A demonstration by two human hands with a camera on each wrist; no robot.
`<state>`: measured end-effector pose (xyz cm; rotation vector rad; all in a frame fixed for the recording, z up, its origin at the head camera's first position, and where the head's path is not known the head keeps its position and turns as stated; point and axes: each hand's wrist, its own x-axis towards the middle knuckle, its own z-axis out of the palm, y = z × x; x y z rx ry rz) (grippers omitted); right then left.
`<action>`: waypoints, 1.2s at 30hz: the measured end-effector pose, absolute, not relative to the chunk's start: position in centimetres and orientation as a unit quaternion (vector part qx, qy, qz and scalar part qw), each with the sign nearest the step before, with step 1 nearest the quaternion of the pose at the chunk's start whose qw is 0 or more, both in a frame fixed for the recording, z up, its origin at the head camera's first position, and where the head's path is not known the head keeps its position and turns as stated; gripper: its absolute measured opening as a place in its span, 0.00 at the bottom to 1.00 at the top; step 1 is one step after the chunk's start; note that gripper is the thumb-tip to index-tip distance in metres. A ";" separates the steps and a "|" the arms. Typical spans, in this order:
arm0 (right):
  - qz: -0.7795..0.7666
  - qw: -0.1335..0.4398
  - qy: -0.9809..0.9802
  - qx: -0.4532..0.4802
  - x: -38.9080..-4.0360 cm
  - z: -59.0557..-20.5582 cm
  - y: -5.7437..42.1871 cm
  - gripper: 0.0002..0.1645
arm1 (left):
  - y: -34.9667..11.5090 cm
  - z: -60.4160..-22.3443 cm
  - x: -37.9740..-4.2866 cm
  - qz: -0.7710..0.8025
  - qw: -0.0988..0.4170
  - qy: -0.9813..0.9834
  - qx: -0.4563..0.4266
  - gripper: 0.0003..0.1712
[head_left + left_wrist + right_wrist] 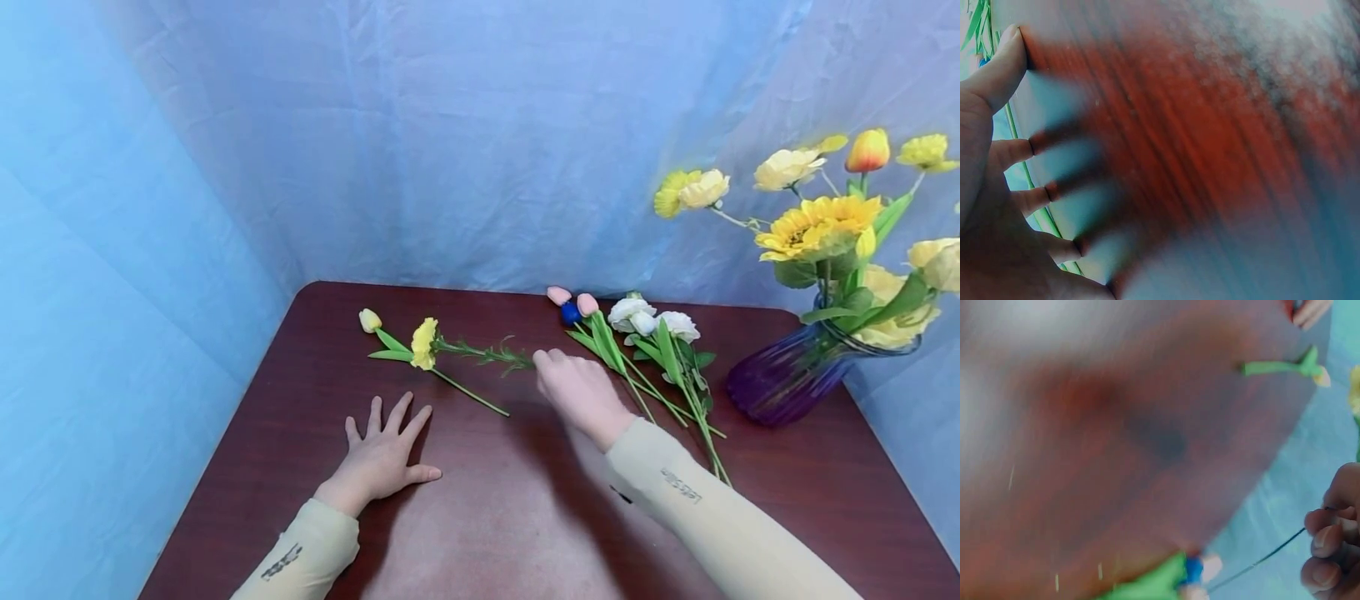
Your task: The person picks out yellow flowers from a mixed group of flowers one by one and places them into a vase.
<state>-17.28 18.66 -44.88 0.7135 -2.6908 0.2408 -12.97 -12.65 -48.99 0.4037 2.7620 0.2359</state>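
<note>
My right hand (579, 390) grips the leafy green stem of a yellow carnation (424, 343) above the table. Its frilly head points left and overlaps a white tulip (370, 321) lying on the wood. In the right wrist view, curled fingers (1324, 540) pinch the stem, and a thin dark end sticks out past them. My left hand (382, 458) rests on the table, fingers spread, near the front of the white tulip's stem. From the left wrist camera, the thumb and straight fingers (1029, 203) show with nothing in them.
Pink and blue tulips (587, 305) and white flowers (632, 315) lie with crossing stems right of the right hand. A purple glass vase (780, 375) at the right holds a sunflower (817, 227) and several other blooms. Blue cloth (480, 150) hangs behind the dark red table (480, 517).
</note>
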 end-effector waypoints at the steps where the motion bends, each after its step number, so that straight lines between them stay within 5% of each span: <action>1: 0.075 0.194 -0.942 0.264 -17.1 -44.5 19.4 0.15 | -12.7 -49.0 -12.9 0.083 0.169 0.972 0.142 0.56; 8: 0.033 0.328 -0.888 0.321 -15.9 -41.3 24.9 0.07 | -12.6 -48.8 -12.8 0.084 0.167 0.972 0.143 0.56; 15: 0.011 0.412 -0.856 0.312 -14.3 -37.5 28.6 0.15 | -12.6 -48.8 -12.8 0.085 0.165 0.972 0.142 0.56; 36: 0.018 0.438 -0.845 0.308 -13.6 -33.6 32.1 0.13 | -12.7 -49.2 -12.8 0.080 0.165 0.973 0.143 0.56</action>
